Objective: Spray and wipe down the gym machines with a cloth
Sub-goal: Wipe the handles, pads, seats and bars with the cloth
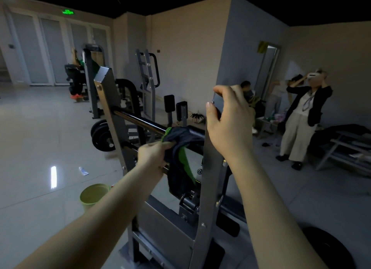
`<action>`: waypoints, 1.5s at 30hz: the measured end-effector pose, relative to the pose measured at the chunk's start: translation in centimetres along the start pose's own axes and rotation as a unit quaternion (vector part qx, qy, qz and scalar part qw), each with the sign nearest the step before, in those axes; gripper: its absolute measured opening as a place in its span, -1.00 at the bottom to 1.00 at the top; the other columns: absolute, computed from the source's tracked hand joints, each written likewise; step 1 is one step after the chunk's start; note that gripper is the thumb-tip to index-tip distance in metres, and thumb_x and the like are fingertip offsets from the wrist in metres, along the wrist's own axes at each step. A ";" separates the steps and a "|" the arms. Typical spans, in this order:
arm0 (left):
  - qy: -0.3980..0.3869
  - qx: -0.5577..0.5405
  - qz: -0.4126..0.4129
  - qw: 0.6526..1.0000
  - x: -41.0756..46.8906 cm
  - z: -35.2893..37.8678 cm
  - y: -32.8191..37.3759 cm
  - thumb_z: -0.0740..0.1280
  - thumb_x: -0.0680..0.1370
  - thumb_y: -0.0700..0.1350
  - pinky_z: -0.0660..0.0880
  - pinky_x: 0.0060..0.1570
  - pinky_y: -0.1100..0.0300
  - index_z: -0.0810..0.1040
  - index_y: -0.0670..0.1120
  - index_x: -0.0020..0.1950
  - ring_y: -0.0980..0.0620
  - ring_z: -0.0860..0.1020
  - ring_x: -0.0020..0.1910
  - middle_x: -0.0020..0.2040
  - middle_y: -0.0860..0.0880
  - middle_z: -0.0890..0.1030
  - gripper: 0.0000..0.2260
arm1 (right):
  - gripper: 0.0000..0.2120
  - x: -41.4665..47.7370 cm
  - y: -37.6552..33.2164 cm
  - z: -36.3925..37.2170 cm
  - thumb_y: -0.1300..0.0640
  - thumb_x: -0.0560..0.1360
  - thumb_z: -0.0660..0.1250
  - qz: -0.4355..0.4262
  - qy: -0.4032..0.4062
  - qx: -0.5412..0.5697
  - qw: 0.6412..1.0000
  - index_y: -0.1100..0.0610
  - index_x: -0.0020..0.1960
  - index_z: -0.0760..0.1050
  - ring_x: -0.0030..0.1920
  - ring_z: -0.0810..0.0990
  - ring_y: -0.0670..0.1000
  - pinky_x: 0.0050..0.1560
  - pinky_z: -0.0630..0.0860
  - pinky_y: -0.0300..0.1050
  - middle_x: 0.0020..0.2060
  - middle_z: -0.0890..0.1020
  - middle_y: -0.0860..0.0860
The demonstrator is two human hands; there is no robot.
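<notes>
A grey bench-press rack stands right in front of me, with a black barbell (140,119) lying across its two slanted uprights. My left hand (153,154) grips a dark blue and green cloth (180,148) that is draped over the bar and hangs down below it. My right hand (228,116) curls around the top of the right upright (208,178), thumb on the near side. The left upright (109,100) rises at centre left. No spray bottle shows in the view.
A green bucket (93,194) sits on the tiled floor at lower left, with a small tube (83,171) beyond it. Weight plates (102,135) load the bar's left end. Other machines stand behind. People (301,116) stand at the right near a low rack (345,150).
</notes>
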State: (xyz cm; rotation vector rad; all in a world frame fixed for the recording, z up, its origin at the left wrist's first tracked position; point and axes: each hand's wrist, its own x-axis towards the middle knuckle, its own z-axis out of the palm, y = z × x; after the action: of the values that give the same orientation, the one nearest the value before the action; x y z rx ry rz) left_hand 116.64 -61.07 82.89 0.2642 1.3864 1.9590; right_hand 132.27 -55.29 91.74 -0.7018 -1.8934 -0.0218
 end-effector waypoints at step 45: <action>-0.269 0.625 0.551 0.483 5.1 1.0 2.4 -0.03 0.72 0.17 0.38 0.29 -0.05 0.52 -0.03 0.42 -0.01 0.53 0.31 0.30 0.00 0.61 -0.51 | -0.67 0.1 0.2 -0.2 0.04 0.64 0.32 0.006 -0.023 0.016 1.000 0.10 0.37 0.48 0.19 0.52 0.00 0.03 0.40 -0.21 0.24 0.49 -0.02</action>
State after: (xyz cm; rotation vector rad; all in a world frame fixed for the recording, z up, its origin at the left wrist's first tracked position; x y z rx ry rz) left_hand 112.40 -57.40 84.29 2.7157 2.0497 0.7015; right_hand 132.55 -55.11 91.88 -0.6979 -1.9283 0.0324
